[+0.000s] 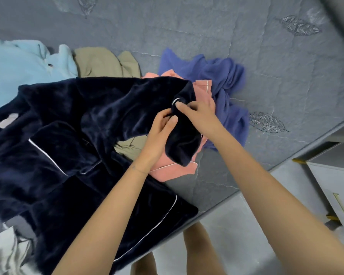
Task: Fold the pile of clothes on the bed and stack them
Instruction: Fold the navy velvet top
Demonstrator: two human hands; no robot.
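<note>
Both the left hand (pixel 163 127) and right hand (pixel 197 114) pinch a sleeve cuff of the plush navy velvet pyjama top (pixel 68 120) (white-piped, spread rumpled).

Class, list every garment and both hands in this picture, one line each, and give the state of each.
navy top: unfolded, spread on the bed, one sleeve lifted.
left hand: grip holds that sleeve.
right hand: grip pinches the sleeve's cuff.
pink garment: unfolded, under the sleeve.
purple garment: crumpled.
khaki garment: crumpled.
light blue garment: unfolded.
</note>
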